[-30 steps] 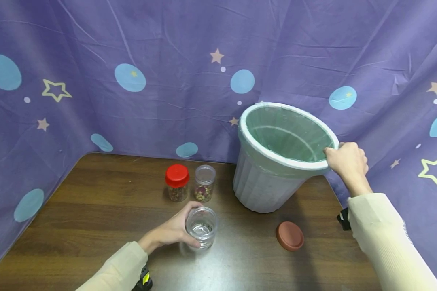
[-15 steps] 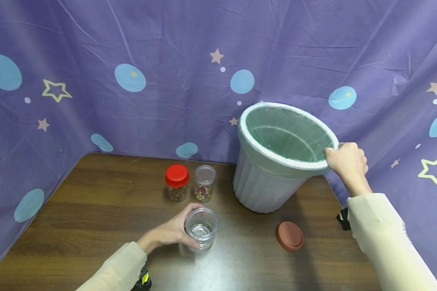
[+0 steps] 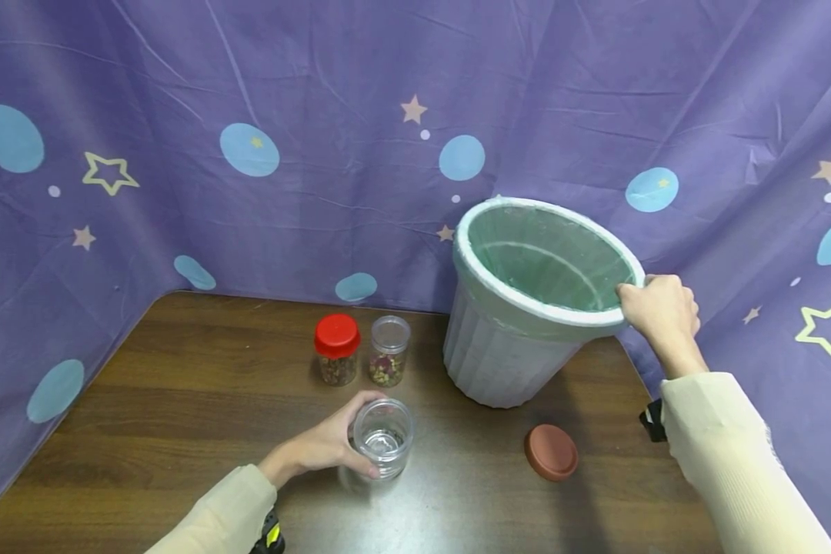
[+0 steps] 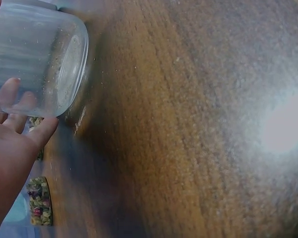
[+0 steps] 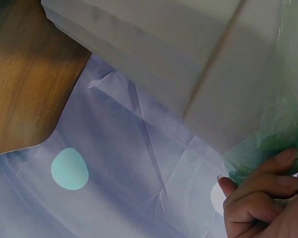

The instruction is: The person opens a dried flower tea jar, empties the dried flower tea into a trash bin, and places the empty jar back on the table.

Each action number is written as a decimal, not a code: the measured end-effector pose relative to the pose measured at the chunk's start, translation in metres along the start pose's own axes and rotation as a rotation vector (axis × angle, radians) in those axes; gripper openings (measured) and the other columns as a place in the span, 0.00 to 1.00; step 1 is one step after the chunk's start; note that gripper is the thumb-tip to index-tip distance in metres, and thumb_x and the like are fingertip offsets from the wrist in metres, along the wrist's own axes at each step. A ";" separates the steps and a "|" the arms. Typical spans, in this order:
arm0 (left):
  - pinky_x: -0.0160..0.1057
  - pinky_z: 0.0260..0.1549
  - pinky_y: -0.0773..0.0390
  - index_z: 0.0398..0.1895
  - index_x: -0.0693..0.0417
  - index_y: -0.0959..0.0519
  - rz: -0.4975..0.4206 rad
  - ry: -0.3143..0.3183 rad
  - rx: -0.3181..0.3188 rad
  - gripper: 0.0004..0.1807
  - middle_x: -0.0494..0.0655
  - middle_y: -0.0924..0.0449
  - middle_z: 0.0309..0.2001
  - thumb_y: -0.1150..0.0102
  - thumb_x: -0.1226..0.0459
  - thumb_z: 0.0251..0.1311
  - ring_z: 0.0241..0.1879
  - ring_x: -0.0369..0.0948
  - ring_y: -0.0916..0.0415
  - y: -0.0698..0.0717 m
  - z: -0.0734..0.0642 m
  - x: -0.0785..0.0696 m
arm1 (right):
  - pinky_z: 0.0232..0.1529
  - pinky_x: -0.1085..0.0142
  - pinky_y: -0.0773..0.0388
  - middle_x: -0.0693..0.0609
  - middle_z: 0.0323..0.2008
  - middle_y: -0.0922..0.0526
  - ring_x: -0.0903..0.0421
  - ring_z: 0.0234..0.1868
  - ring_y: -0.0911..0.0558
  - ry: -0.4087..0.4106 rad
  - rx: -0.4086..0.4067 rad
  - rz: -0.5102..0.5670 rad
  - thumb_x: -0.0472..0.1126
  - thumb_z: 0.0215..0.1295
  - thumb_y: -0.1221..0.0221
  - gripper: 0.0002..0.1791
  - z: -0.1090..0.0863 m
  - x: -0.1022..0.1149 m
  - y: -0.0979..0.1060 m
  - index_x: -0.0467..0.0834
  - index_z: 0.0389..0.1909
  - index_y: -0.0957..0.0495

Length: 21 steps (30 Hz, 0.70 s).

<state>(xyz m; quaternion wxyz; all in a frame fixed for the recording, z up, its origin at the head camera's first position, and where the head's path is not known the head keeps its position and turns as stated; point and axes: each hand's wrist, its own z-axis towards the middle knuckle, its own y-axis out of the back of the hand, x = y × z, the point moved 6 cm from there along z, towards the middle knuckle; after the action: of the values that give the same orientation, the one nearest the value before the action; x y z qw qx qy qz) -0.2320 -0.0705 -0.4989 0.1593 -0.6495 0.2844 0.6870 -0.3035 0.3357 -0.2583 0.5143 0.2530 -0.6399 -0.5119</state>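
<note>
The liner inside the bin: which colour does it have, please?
The liner is translucent green; the head view shows it best.

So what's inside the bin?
A translucent green liner, folded over the rim, lines the visible inside of the bin. No loose item shows there. The near side hides the bottom, so anything lying there cannot be seen.

Purple curtain (image 3: pixel 360 138) behind red-lidded jar (image 3: pixel 337 348)

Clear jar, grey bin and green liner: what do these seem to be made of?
Clear jar: glass or hard plastic, I can't tell which; glossy, transparent, with bright glints. Grey bin: probably plastic, fairly matt, with long ribs. Green liner: likely thin plastic film, slightly shiny, translucent and crinkled.
</note>
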 end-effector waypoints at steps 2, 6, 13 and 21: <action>0.65 0.66 0.40 0.70 0.52 0.42 0.000 -0.003 0.002 0.54 0.58 0.28 0.64 0.21 0.65 0.35 0.66 0.60 0.35 0.000 0.000 0.000 | 0.50 0.37 0.30 0.25 0.56 0.27 0.24 0.57 0.30 -0.002 0.000 0.001 0.52 0.64 0.53 0.26 0.000 0.000 0.000 0.35 0.49 0.24; 0.65 0.66 0.40 0.69 0.52 0.41 -0.002 -0.011 0.000 0.53 0.58 0.28 0.64 0.21 0.65 0.35 0.65 0.60 0.34 0.000 -0.001 -0.001 | 0.51 0.37 0.31 0.25 0.57 0.28 0.24 0.57 0.31 -0.004 0.002 0.000 0.52 0.64 0.54 0.26 0.000 0.000 0.000 0.35 0.50 0.24; 0.65 0.66 0.40 0.69 0.52 0.41 -0.013 -0.019 0.002 0.53 0.60 0.28 0.64 0.21 0.66 0.36 0.65 0.61 0.34 0.000 -0.001 -0.002 | 0.50 0.37 0.31 0.25 0.57 0.28 0.24 0.57 0.31 -0.005 0.004 -0.002 0.52 0.65 0.54 0.26 0.000 -0.001 0.000 0.36 0.49 0.24; 0.66 0.67 0.41 0.69 0.53 0.41 -0.014 -0.027 0.002 0.53 0.59 0.29 0.64 0.21 0.66 0.36 0.65 0.61 0.34 -0.001 -0.002 -0.003 | 0.51 0.37 0.31 0.25 0.57 0.28 0.24 0.58 0.31 -0.007 0.003 -0.002 0.53 0.65 0.54 0.26 0.000 0.000 0.000 0.36 0.50 0.24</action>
<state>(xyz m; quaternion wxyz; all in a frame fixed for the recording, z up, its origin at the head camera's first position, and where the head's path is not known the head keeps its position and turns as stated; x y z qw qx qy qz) -0.2292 -0.0704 -0.4960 0.1684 -0.6421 0.2783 0.6942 -0.3031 0.3357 -0.2588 0.5112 0.2528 -0.6421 -0.5123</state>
